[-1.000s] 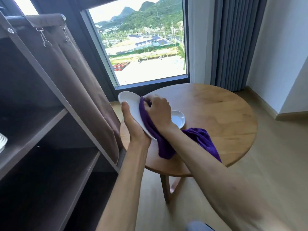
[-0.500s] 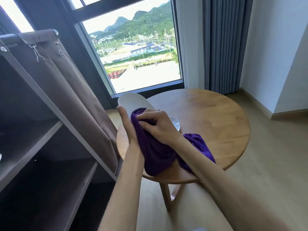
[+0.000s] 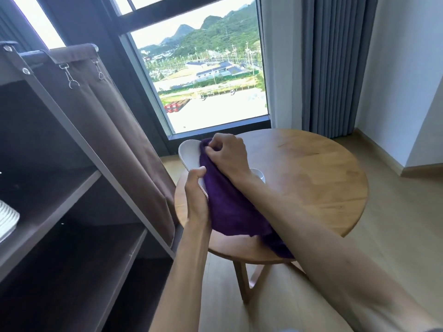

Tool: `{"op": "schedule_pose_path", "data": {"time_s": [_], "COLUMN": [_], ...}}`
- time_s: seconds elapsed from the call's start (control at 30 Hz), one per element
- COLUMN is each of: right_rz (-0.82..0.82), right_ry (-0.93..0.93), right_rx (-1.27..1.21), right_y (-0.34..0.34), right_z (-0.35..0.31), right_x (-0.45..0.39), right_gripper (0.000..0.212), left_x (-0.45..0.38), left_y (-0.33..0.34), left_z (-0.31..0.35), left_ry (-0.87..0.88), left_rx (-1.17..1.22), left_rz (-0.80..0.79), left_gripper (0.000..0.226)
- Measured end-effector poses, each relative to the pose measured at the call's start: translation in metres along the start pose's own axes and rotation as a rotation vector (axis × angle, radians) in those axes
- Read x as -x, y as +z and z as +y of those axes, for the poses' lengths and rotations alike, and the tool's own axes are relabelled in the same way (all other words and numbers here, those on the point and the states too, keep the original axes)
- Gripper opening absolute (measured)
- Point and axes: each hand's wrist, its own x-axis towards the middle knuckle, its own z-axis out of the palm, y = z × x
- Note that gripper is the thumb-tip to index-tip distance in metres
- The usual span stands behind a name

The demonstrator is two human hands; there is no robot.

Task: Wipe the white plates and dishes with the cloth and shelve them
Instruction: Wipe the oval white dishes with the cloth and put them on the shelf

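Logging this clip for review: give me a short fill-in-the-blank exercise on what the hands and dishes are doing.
1. The left hand holds a white ____ plate.
2. The right hand presses a ____ cloth against it.
3. A small white dish sits on the round ____ table.

Missing words: oval; purple; wooden

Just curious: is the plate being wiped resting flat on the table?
No, the left hand holds the white plate tilted above the round table.

Bare forearms, no sleeves visible
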Motion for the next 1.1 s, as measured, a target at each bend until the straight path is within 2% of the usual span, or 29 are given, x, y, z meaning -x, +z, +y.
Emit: {"op": "schedule_pose_path", "data": {"time_s": [0.13, 0.27, 0.37, 0.43, 0.5, 0.57, 0.6, 0.7, 0.73, 0.8, 0.83, 0.87, 0.93, 0.97, 1.0, 1.03, 1.1], "right_rz": [-0.049, -0.140, -0.251, -0.296, -0.371, -0.380, -0.314, 0.004, 0.018, -0.151, -0.286, -0.433, -0.613, -0.589, -0.483, -0.340, -0.094], "right_ry": [0.069, 0.127, 0.132, 0.098, 0.117, 0.101, 0.078, 0.108, 0.146, 0.278, 0.386, 0.510, 0.708, 0.737, 0.738, 0.710, 0.623], "right_rx": [0.072, 0.104, 0.056, -0.085, -0.279, -0.338, -0.232, 0.351, 0.479, 0.538, 0.426, 0.198, -0.428, -0.679, -0.858, -0.938, -0.938], "right_y": [0.003, -0.006, -0.017, -0.025, -0.032, -0.035, -0.035, -0.037, -0.039, -0.042, -0.043, -0.044, -0.042, -0.038, -0.032, -0.025, -0.017], "right_z": [0.010, 0.032, 0.047, 0.048, 0.046, 0.043, 0.041, 0.038, 0.037, 0.038, 0.040, 0.042, 0.041, 0.041, 0.044, 0.046, 0.049], "right_x": [0.023, 0.041, 0.056, 0.061, 0.063, 0.063, 0.065, 0.074, 0.077, 0.078, 0.078, 0.077, 0.079, 0.080, 0.079, 0.078, 0.073], "right_gripper": [0.013, 0.011, 0.015, 0.016, 0.021, 0.030, 0.032, 0.048, 0.057, 0.077, 0.084, 0.089, 0.076, 0.060, 0.044, 0.031, 0.018], "left_x": [0.006, 0.004, -0.005, -0.007, -0.012, -0.017, -0.018, -0.018, -0.018, -0.018, -0.020, -0.020, -0.016, -0.014, -0.014, -0.015, -0.014], "left_y": [-0.008, -0.005, -0.007, -0.004, -0.005, 0.000, 0.001, 0.003, 0.002, 0.004, 0.005, 0.006, 0.009, 0.010, 0.011, 0.010, 0.007], "left_z": [-0.015, -0.013, -0.009, -0.009, -0.010, -0.008, -0.008, -0.012, -0.015, -0.016, -0.015, -0.015, -0.014, -0.013, -0.012, -0.011, -0.008], "left_ry": [0.045, 0.115, 0.122, 0.157, 0.210, 0.228, 0.235, 0.265, 0.254, 0.244, 0.244, 0.254, 0.274, 0.255, 0.225, 0.191, 0.157], "left_rx": [0.024, 0.040, 0.045, 0.035, 0.087, 0.185, 0.214, 0.235, 0.267, 0.316, 0.317, 0.311, 0.303, 0.315, 0.325, 0.320, 0.284], "left_rz": [-0.034, 0.060, 0.101, 0.117, 0.153, 0.165, 0.177, 0.233, 0.237, 0.263, 0.273, 0.280, 0.295, 0.299, 0.304, 0.317, 0.339], "left_gripper": [0.045, 0.029, 0.057, 0.063, 0.054, 0.035, 0.031, 0.036, 0.037, 0.039, 0.042, 0.043, 0.037, 0.034, 0.031, 0.029, 0.035]}}
